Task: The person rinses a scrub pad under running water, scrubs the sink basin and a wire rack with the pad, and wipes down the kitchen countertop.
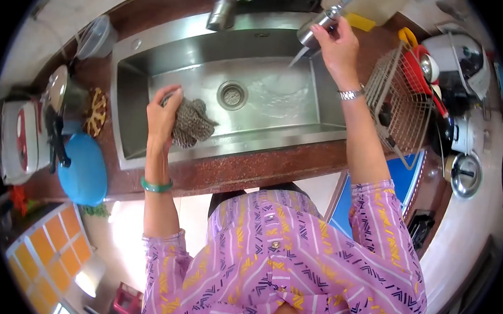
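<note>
My left hand (162, 111) is closed around a bunched grey-brown knitted cloth (192, 123) over the left front part of the steel sink (218, 140). A green bangle sits on that wrist. My right hand (338, 46) is up at the sink's back right corner, its fingers pinching a shiny metal cylinder that looks like a tap (320, 26). Below the tap a thin stream of water (298, 57) runs down into the basin. Water ripples on the basin floor to the right of the drain (232, 95).
A wire dish rack (397, 101) with a red-handled ladle stands right of the sink. Another metal fitting (221, 11) rises behind the basin. On the left are a blue tub (82, 169), a clear plastic container (95, 38) and a yellow trivet (96, 112). A lidded steel pot (465, 175) sits far right.
</note>
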A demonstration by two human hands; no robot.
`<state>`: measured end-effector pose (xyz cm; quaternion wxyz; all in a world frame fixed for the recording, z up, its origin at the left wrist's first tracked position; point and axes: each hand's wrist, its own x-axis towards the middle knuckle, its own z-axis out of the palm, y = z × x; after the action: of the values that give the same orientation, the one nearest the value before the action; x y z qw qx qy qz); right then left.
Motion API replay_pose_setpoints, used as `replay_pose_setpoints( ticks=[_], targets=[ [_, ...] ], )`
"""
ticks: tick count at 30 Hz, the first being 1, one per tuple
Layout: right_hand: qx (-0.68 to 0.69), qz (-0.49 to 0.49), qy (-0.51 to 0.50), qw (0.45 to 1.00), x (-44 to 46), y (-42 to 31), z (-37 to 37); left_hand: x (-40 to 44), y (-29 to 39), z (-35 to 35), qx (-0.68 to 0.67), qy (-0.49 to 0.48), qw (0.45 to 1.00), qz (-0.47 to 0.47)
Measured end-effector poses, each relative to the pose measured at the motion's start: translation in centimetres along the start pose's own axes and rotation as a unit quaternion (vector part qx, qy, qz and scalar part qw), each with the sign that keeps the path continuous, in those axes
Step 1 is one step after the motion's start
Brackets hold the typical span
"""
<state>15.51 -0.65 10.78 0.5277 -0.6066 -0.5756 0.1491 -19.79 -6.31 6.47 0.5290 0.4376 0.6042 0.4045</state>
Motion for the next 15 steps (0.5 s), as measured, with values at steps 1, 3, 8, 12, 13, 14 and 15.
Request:
replay_pose_setpoints(
  ticks=[1,3,8,12,13,14,15],
  targets=[
    [-0.006,0.034,-0.02,0.999,-1.3,-1.4,1.2,-2.2,-1.3,-2.8,-0.02,0.041,0.999,-0.028],
    [0.139,0.072,-0.037,0.987,-1.9,-1.9,2.8,-4.8,-3.0,-5.4,-0.042,0.085,0.994,-0.054],
    [0.349,0.191,-0.06,0.916,-1.9,-6.3,6.0,-9.9,-6.1,-10.2,-0.141,0.214,0.963,-0.086],
    [0.411,0.154,-0.054,0.897,-1.2,-7.2,8.1,-11.8,-6.8,-11.5,-0.1,0.214,0.968,-0.082],
    [0.404,0.18,-0.048,0.895,-1.2,-7.1,8.2,-12.0,-5.6,-10.9,-0.06,0.219,0.97,-0.091],
    [0.401,0.173,-0.049,0.898,-1.3,-7.0,8.1,-11.7,-6.4,-11.0,-0.069,0.206,0.974,-0.059],
    [0.392,0.165,-0.051,0.903,-1.4,-6.7,7.9,-11.4,-5.6,-10.5,-0.098,0.169,0.978,-0.067]
  ],
)
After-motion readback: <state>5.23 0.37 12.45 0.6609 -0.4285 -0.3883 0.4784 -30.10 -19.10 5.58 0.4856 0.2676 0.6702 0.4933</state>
